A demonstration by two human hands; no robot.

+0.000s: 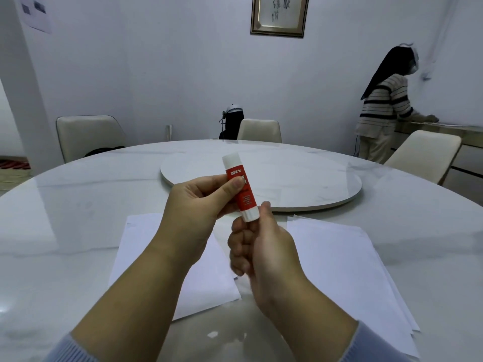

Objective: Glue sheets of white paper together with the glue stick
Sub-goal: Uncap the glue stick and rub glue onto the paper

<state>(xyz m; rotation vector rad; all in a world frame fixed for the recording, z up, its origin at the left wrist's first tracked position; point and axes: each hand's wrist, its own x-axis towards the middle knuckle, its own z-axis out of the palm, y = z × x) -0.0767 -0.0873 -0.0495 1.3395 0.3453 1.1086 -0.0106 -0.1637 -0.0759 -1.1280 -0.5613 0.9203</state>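
Observation:
A red and white glue stick (239, 185) is held upright above the table, cap end up and tilted away from me. My left hand (198, 205) grips its red middle with thumb across the label. My right hand (257, 246) has its fingers curled around the white bottom end, slightly blurred. Under my hands a single white paper sheet (146, 259) lies on the left, and a stack of white sheets (347, 278) lies on the right.
The round white marble table (65, 231) carries a raised turntable disc (300, 178) in its middle. Cream chairs (86, 134) stand around the far edge. A person in a striped top (384, 111) stands at a counter at the back right.

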